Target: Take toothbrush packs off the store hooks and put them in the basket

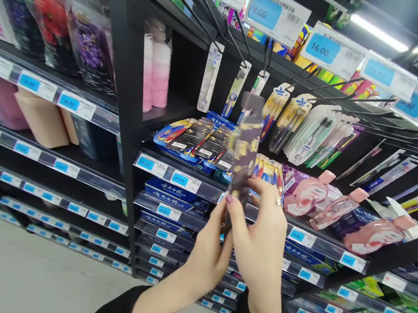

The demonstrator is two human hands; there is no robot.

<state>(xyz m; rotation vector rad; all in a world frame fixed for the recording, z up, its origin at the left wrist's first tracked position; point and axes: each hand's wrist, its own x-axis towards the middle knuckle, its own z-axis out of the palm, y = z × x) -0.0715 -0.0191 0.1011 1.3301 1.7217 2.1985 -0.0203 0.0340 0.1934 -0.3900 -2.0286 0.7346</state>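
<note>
A dark toothbrush pack [247, 146] with gold markings stands upright in front of me, slightly blurred. Around its lower end, my left hand [210, 241] is closed with the fingers against its side. My right hand [259, 240], wearing a ring, pinches the same pack from the right, thumb on its near face. Behind it, several toothbrush packs [205, 140] lie overlapping on a shelf. Other carded toothbrushes [236, 89] hang from hooks above them.
Pink mouthwash bottles [308, 192] lie on the shelf to the right. Blue toothpaste boxes [175, 190] fill the tier below. A black shelf upright [126, 63] stands at left, beside bagged bottles [89, 43]. Price tags [277, 14] hang overhead. Grey floor [25, 266] shows lower left.
</note>
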